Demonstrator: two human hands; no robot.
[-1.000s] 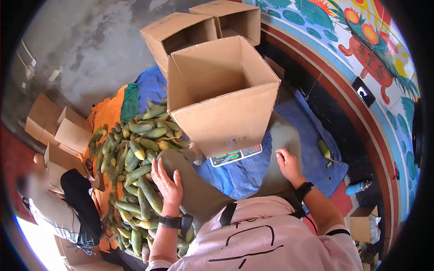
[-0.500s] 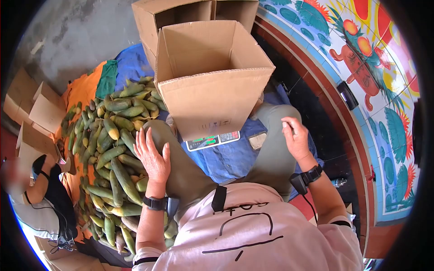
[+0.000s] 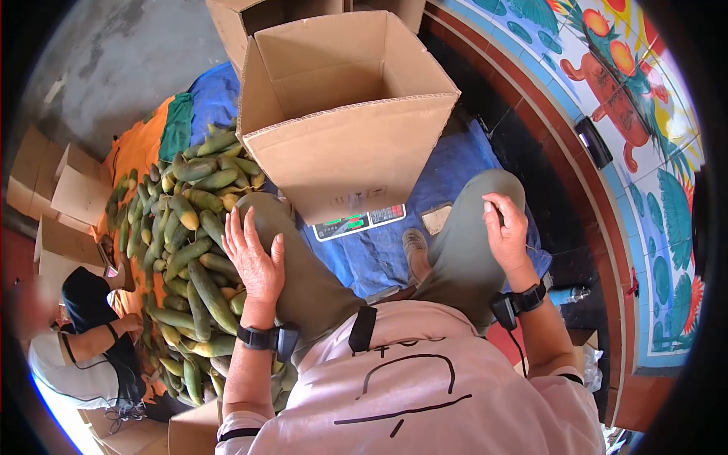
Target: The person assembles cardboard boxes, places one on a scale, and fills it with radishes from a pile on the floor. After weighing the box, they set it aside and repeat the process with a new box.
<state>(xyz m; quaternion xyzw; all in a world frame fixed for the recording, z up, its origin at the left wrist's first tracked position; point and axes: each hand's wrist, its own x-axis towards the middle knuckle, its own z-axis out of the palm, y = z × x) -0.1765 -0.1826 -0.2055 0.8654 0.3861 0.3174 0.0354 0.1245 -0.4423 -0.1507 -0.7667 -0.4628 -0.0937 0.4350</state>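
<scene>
My left hand point(image 3: 255, 262) is open above my left thigh, fingers spread and nothing in it, beside a heap of large green and yellowish cucumbers point(image 3: 208, 292). Over my right knee hovers my right hand point(image 3: 508, 233); its fingers are loosely curled with the thumb apart, and no object shows in it. A tall cardboard box point(image 3: 345, 152) with an open top stands between and beyond my knees. Under it sits a digital scale point(image 3: 387, 214) with lit green digits, partly hidden by the box. Neither hand touches the box.
More cardboard boxes point(image 3: 227, 34) stand behind, and others point(image 3: 80, 182) at the left. A co-worker point(image 3: 83, 356) sits beside the heap. Blue tarp point(image 3: 371, 265) and orange sheet point(image 3: 140, 152) cover the floor. A painted tile wall point(image 3: 607, 114) runs along the right.
My view has shifted, so the box appears lower in tilt and nearer the top left, and my right foot shows. My right knee has moved outward. The co-worker's arm now reaches toward the heap.
</scene>
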